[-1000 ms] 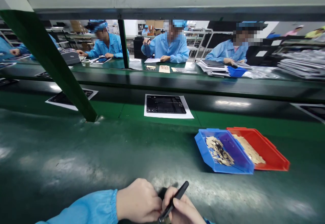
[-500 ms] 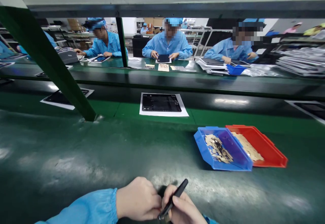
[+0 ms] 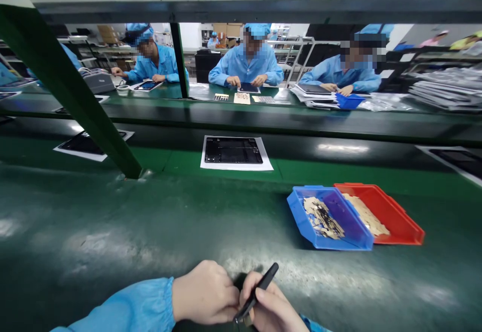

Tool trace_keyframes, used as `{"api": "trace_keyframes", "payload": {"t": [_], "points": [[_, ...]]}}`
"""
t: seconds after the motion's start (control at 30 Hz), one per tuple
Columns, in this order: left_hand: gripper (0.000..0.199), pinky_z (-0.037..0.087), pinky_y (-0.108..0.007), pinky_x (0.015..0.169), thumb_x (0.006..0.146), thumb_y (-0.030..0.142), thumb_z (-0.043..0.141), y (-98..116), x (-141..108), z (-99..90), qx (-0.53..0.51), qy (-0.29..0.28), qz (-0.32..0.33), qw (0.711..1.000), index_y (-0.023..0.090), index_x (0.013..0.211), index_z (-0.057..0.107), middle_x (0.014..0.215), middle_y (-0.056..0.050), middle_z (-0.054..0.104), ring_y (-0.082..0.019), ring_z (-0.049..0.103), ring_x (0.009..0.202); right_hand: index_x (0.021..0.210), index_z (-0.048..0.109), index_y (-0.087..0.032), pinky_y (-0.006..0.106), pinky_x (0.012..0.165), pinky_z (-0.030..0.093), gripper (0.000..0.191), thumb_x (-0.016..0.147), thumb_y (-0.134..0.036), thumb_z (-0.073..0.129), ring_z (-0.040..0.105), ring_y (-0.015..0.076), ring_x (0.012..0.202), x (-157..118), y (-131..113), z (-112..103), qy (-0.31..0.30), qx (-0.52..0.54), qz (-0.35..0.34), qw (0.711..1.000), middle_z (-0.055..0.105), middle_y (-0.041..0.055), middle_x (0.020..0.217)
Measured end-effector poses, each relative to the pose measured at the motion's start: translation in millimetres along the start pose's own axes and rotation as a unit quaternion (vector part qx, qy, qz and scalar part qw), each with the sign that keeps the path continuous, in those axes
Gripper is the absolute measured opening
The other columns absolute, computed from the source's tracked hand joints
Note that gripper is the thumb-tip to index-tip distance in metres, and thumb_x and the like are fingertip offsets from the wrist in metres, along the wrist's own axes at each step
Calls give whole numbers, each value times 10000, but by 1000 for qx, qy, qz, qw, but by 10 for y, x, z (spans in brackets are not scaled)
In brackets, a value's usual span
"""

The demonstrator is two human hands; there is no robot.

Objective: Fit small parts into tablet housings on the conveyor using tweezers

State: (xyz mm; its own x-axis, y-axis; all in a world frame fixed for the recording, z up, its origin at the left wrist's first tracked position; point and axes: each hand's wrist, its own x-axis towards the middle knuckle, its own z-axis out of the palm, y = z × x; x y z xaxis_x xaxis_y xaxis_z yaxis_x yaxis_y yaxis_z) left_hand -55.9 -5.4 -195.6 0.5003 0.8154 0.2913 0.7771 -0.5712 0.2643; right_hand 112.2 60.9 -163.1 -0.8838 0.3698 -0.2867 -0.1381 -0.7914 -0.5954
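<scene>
At the bottom of the view my right hand grips black tweezers, slanted with the rounded end up and to the right. Their lower end points down toward my left hand. A small tan piece shows beside that lower end. Closed with the fingers curled under, my left hand touches or nearly touches the right one. Whatever it holds is hidden from this angle. Both hands are low over the green bench.
A blue bin with tan and black scraps stands right, beside a red bin with tan pieces. Beyond runs a belt with an opened black tablet on white sheet. A green post slants at left. Co-workers sit opposite.
The tablets on the belt have shifted slightly left. Across the bench, the right-hand co-worker's hands have moved to a small blue bin. My hands hold nearly the same pose.
</scene>
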Motion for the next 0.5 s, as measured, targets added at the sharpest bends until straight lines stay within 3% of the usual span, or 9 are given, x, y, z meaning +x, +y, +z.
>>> {"api": "trace_keyframes", "payload": {"t": [0.5], "points": [[343,276,-289,439,910,397,416,8,-10,-4,6,-14,-6,1000,192,646,496,546,22,588,-125,540,478,744,647,-117,256,625,415,227,751,-338,695,580,126,588,-2,-17,22,9,1,-4,1000,596,32,605]]}}
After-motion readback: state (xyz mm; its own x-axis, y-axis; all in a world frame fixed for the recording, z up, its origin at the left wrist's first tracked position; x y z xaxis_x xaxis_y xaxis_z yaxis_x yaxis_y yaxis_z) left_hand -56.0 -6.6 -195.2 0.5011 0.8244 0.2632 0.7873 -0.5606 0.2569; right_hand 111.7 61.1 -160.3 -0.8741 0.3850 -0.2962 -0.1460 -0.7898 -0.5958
